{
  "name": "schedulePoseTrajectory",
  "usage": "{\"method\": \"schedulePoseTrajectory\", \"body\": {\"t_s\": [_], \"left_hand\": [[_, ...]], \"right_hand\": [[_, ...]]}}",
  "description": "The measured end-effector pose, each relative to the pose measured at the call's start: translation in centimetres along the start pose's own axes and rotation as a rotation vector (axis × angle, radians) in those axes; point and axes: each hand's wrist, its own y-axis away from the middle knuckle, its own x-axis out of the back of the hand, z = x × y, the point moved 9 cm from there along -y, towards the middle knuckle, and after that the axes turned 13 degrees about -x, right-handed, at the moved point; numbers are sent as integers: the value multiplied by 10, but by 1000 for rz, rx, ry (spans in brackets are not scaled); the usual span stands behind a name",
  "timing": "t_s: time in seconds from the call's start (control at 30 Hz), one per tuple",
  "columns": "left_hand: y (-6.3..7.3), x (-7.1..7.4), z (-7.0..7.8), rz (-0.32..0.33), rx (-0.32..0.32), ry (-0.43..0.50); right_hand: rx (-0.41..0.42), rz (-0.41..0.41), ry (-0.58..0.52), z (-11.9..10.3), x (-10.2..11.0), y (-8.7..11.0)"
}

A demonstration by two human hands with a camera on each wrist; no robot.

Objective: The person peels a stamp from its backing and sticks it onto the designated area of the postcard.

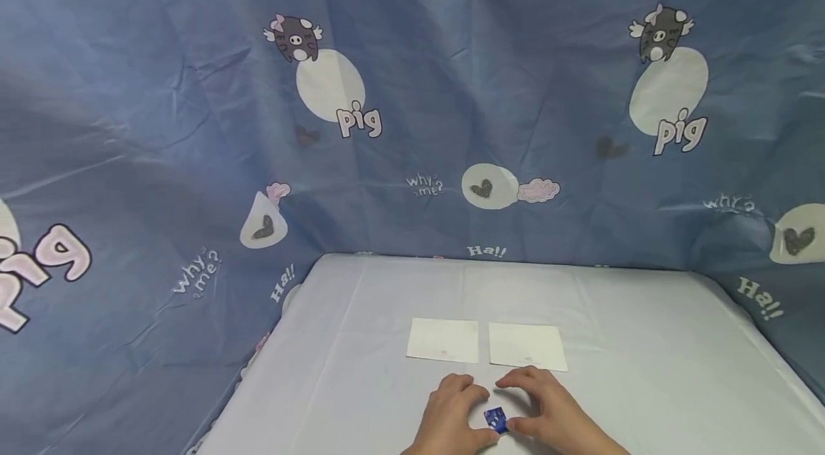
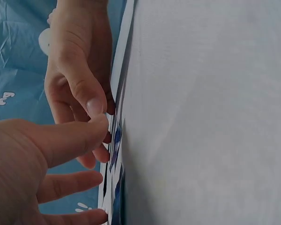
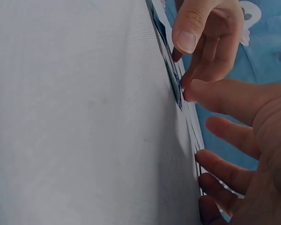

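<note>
A small, flat, dark-blue piece with whitish marks (image 1: 495, 420) lies on the white table between the two hands in the head view. My left hand (image 1: 451, 415) is at its left, fingers curved and spread, with the thumb tip at its lower edge. From the right reaches my right hand (image 1: 548, 412), its thumb tip by the piece's right side and its index finger arched above. In the left wrist view, blue pieces (image 2: 116, 145) appear nearly edge-on beyond the left thumb. The right wrist view shows a blue piece (image 3: 174, 84) beside the right thumb. Firm contact is unclear.
Two white rectangular cards, a left one (image 1: 443, 340) and a right one (image 1: 527, 346), lie side by side beyond the hands. The white-covered table (image 1: 361, 390) meets a blue printed curtain (image 1: 412, 82) at the back and sides.
</note>
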Motion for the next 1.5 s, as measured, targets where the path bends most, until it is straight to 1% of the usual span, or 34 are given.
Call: {"method": "schedulePoseTrajectory", "body": {"t_s": [0.17, 0.3, 0.47, 0.6, 0.77, 0.97, 1.1, 1.3, 1.5], "left_hand": [[0, -3, -3, 51, 38, 16], [-1, -4, -8, 70, 65, 25], [-2, -6, -11, 56, 80, 5], [-3, -7, -10, 48, 79, -10], [-3, -7, -9, 59, 76, -13], [-2, -10, -12, 55, 93, 16], [-2, -8, -12, 72, 88, 18], [-2, -4, -8, 119, 80, 32], [-5, -2, -6, 145, 81, 79]], "right_hand": [[-55, -75, -35, 5, -6, -4], [-67, -95, -30, 5, -9, -6], [-40, -77, -8, 3, -10, -7], [-29, -63, 25, 3, -12, -6], [-33, -78, 15, 4, -14, -5], [-40, -97, 0, 4, -17, -6], [-52, -101, -2, 5, -18, -8], [-73, -111, -10, 5, -18, -8], [-67, -75, -38, 3, -11, -7]]}}
